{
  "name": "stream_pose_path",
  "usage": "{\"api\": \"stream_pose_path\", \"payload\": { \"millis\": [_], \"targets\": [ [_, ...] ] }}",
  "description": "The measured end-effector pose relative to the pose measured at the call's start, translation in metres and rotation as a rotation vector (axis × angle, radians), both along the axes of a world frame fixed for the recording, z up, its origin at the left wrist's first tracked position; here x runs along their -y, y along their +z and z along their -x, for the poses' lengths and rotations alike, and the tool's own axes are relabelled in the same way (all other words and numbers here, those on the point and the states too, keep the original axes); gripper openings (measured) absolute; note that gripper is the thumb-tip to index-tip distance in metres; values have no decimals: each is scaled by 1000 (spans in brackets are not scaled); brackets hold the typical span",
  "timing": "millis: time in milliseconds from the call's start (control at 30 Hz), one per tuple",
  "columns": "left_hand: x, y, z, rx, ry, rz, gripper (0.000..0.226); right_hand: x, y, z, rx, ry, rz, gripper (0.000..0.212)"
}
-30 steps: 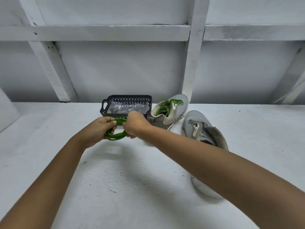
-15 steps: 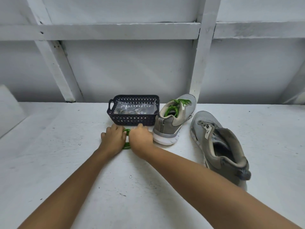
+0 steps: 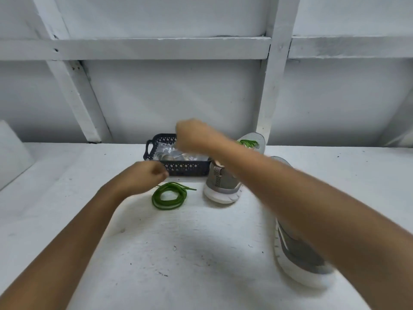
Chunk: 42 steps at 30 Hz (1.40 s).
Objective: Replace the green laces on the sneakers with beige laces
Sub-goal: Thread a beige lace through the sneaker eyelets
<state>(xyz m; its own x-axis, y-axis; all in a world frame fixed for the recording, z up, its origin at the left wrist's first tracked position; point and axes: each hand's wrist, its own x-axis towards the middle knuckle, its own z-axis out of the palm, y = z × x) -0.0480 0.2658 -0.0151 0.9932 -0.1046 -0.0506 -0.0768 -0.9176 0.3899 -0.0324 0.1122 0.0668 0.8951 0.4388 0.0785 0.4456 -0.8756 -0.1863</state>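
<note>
Toward the back edge of the bench (image 3: 178, 253), near its middle, a loose lace (image 3: 169, 195) lies coiled and free. It is green, just in front of the basket (image 3: 190, 170) and just left of the far sneaker (image 3: 223, 186). That coil, off any shoe, is the only finished piece of work that shows.

The far sneaker stands heel toward the camera beside the basket's right end, and a threaded lace (image 3: 248, 143), also green, still shows at its top, so that shoe is not yet stripped. The near sneaker (image 3: 299, 256) lies toward the front right of the bench. The right forearm covers its eyelets, so I cannot tell whether it has a lace.

The left hand (image 3: 145, 175) hovers above the coil at the basket's near wall, with fingers loosely curled and nothing in them. The right hand (image 3: 192, 135) is raised over the basket and blurred, and I cannot tell whether it grasps anything. A clear bag (image 3: 169, 152) sits inside the basket, but its contents cannot be made out. No beige laces are visible anywhere.

By my reading the task is early. One lace is out, at least one more must be pulled, and both shoes await relacing in beige.
</note>
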Motion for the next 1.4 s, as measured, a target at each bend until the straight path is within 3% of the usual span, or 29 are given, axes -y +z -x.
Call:
{"api": "stream_pose_path", "payload": {
  "millis": [233,333,433,600,833,1133,1233,1300,1400],
  "targets": [
    [61,11,-43,158,-10,202,26,34,13,-86,-176,-249,131,28],
    [80,6,-68,129,18,236,23,40,-3,-96,-187,-264,182,20],
    [90,2,-91,71,54,249,24,39,-25,-109,-170,-268,275,32],
    [96,-10,-103,-86,8,267,31,36,-51,-130,-198,-262,247,37],
    [94,-13,-105,-118,33,313,27,36,-67,-140,-243,-299,170,34],
    [84,10,-100,-82,87,541,17,47,-48,-140,-297,-382,-240,29],
    [78,25,-99,-35,110,652,22,54,-35,-135,-397,-374,-582,14],
    [74,37,-100,20,116,701,22,57,-28,-129,-518,-352,-843,16],
    [74,60,-98,92,90,765,22,62,-14,-115,-670,-270,-1081,20]
  ]
}}
